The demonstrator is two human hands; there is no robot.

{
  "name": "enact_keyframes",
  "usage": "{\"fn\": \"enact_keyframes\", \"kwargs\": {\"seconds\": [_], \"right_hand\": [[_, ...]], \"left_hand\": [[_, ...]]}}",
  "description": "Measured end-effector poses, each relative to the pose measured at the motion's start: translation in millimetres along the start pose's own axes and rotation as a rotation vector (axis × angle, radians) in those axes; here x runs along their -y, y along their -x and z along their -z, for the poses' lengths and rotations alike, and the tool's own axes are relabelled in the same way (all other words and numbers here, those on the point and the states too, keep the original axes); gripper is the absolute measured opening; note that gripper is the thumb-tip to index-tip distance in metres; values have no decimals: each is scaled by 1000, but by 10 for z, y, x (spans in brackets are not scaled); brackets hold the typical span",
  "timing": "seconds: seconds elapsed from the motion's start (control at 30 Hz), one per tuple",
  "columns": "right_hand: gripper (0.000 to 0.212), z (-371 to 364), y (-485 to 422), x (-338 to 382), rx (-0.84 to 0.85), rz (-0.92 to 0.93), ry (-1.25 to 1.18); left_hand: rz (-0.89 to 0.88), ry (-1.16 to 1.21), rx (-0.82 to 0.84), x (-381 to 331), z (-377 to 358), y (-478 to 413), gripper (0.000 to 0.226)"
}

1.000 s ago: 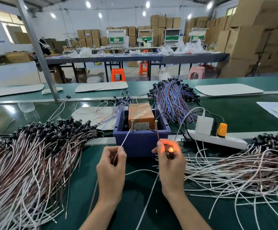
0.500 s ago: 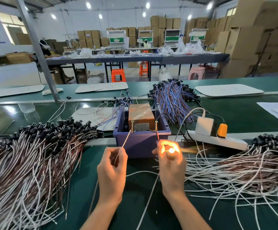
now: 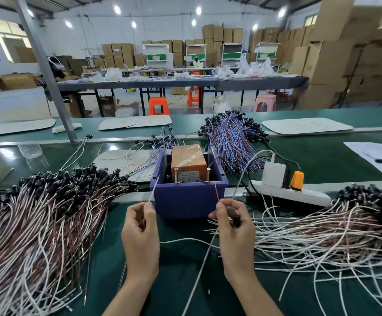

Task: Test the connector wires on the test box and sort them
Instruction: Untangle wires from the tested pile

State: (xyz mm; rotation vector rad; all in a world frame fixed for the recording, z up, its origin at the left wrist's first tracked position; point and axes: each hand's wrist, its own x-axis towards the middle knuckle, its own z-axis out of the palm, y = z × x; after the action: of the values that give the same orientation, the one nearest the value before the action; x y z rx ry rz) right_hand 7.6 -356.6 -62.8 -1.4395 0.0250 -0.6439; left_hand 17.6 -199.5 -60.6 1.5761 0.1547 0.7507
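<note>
left hand (image 3: pixel 141 226) pinching white lead (image 3: pixel 153 190), tip hovering just left of left screw (image 3: pixel 175 176) | right hand (image 3: pixel 235 226) pinching red lead (image 3: pixel 216 191), tip just right of right screw (image 3: pixel 208 174) | leads running up toward test box (image 3: pixel 187 199)

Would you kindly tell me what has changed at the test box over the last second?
The left hand has drawn its white wire leftward off the left screw, and the lamp in the right hand, bright half a second ago, has faded to a faint glow. Both hands still pinch their wires; the blue box stayed put.
</note>
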Motion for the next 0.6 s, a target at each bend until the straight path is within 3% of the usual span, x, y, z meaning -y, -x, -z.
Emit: {"fn": "enact_keyframes", "kwargs": {"seconds": [0.6], "right_hand": [[15,84,73,72,-1,-73,-24]], "left_hand": [[60,-7,-12,-43,23,18,15]]}}
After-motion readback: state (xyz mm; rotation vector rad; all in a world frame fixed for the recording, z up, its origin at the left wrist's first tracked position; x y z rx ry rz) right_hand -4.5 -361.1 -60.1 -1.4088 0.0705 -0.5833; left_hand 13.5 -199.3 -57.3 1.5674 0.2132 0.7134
